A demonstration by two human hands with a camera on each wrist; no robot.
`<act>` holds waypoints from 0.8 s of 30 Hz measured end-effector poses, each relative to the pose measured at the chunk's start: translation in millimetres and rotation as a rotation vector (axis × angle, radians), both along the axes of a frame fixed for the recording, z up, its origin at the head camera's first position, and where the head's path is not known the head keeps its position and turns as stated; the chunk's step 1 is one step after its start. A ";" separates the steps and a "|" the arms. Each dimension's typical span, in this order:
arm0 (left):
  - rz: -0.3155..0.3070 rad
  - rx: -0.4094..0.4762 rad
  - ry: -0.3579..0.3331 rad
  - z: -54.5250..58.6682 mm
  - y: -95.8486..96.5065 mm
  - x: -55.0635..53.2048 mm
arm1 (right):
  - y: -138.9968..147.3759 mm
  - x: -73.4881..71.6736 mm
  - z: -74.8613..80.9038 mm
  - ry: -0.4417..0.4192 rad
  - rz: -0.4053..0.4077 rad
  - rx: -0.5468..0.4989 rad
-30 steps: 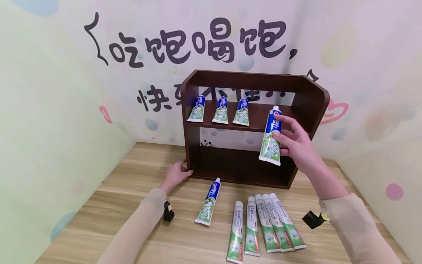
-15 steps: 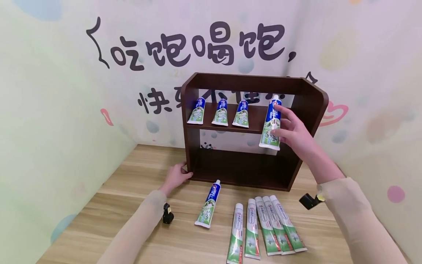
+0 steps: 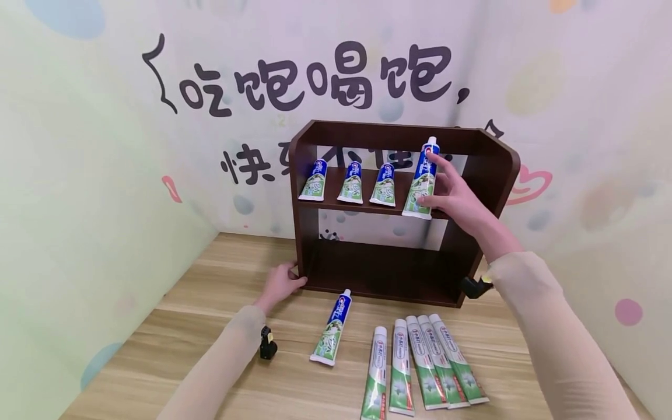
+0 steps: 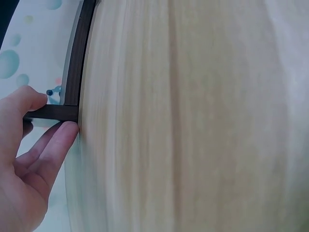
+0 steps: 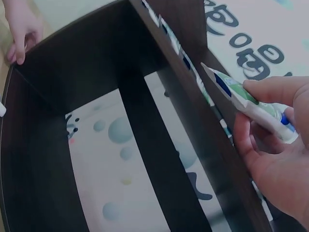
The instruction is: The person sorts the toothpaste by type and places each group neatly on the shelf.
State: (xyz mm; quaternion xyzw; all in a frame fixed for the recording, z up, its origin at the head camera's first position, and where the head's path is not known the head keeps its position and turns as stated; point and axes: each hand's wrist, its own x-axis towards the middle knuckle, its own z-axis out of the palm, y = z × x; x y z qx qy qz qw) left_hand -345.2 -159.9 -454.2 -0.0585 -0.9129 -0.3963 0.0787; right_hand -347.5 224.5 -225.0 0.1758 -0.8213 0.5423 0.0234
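Observation:
My right hand (image 3: 458, 195) pinches a blue and green toothpaste tube (image 3: 422, 184) by its side, cap up, in front of the upper shelf's right part. In the right wrist view the thumb and fingers hold this tube (image 5: 251, 104) beside the shelf board. Three like tubes (image 3: 382, 185) lean in a row on the upper shelf of the dark brown rack (image 3: 367, 274). At the rack's lower left corner my left hand (image 3: 279, 284) grips the side panel; the left wrist view shows thumb and fingers on either side of the panel (image 4: 50, 112).
Another blue and green tube (image 3: 332, 329) lies on the wooden table (image 3: 210, 286) before the rack. Several white and green toothpaste tubes (image 3: 401, 367) lie fanned out to its right. A printed wall (image 3: 252, 35) stands close behind the rack.
My right hand has raised the toothpaste tube and carried it slightly left, from in front of the lower opening to the upper shelf. My left hand keeps its place on the rack.

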 end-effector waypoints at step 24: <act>0.008 0.003 0.020 -4.2 0.6 0.0 | 1.7 -31.0 -4.9 -0.018 -0.015 0.018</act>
